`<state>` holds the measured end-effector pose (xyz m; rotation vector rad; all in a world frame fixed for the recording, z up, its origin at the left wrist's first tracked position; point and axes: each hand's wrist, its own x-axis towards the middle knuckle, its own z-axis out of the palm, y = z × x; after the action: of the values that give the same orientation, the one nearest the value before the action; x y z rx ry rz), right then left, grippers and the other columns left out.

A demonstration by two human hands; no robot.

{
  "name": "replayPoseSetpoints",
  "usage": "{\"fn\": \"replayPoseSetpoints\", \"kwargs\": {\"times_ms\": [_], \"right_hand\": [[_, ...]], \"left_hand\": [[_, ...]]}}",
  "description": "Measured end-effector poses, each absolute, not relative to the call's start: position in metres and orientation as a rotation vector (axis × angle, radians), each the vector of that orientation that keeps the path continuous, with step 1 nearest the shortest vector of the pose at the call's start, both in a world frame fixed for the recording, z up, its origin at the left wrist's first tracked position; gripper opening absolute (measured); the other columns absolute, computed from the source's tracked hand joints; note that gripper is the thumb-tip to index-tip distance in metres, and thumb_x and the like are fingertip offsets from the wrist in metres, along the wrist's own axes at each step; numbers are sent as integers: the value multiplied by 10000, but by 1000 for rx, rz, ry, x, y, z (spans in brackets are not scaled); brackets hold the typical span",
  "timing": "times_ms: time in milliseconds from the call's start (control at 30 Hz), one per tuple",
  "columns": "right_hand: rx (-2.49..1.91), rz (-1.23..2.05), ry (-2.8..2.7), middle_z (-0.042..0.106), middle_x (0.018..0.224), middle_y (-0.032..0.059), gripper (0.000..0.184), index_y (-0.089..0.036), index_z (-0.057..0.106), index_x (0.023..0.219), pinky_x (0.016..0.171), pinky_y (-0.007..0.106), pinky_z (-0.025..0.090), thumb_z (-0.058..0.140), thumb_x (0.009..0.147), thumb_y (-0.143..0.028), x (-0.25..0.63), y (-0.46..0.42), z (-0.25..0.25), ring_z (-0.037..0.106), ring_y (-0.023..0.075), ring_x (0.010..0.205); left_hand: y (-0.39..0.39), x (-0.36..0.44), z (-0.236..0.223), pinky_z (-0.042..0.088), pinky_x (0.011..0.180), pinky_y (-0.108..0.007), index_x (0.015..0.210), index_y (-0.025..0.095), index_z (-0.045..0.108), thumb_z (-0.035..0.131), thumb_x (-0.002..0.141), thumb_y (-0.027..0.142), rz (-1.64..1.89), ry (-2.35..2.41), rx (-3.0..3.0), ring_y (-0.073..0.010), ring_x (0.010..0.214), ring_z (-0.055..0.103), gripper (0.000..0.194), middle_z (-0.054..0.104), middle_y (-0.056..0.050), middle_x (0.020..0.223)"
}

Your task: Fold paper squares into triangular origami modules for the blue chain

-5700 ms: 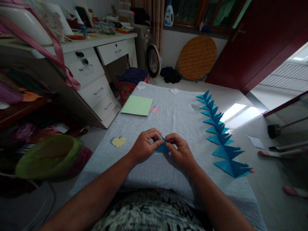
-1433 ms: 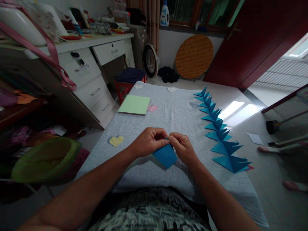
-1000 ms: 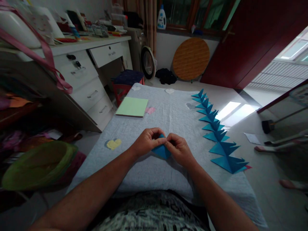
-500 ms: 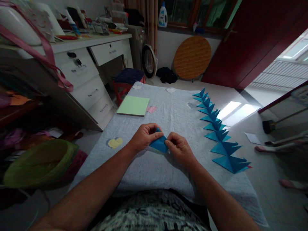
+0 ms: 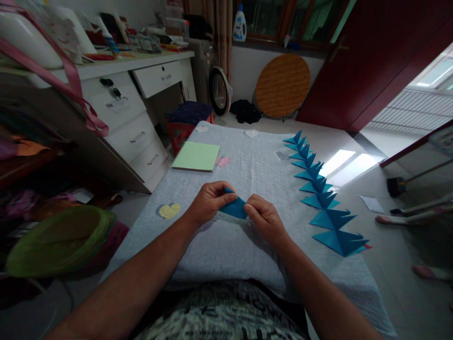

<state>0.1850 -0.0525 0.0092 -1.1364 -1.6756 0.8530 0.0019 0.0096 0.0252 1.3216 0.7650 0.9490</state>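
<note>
A folded piece of blue paper is held between both hands, just over the cloth-covered table. My left hand pinches its upper left part, with the thumb on top. On the other side, my right hand grips the right corner between thumb and bent fingers. Parts of the paper are hidden behind the fingers. To the right stands a long row of folded blue paper cranes, set close behind one another.
A stack of light green square paper lies at the table's far left. Beyond the left edge are a white desk, a stool and a green-lined bin. A round wooden board leans against the far wall.
The blue paper has tilted, and its lower point no longer shows as before. My right hand's fingers have closed further over its right corner. The row of cranes stays put.
</note>
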Motion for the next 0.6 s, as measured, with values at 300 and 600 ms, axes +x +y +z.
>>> {"fn": "replayPoseSetpoints", "kwargs": {"times_ms": [300, 600], "right_hand": [[-1177, 1103, -1497, 483, 627, -33, 273, -211, 560, 695, 579, 260, 350, 583, 911, -377, 184, -51, 6, 441, 121, 588], [-861, 1845, -884, 559, 552, -38, 410, -189, 593, 903, 413, 224, 340, 723, 775, -556, 182, -50, 1, 463, 109, 437]], "left_hand": [[10, 4, 19, 364, 524, -198, 707, 154, 604, 808, 725, 408, 982, 782, 1176, -71, 531, 428, 326, 508, 56, 596], [5, 12, 17, 499, 873, -322, 1110, 200, 723, 818, 715, 430, 828, 492, 1005, -223, 994, 665, 467, 715, -85, 1122]]}}
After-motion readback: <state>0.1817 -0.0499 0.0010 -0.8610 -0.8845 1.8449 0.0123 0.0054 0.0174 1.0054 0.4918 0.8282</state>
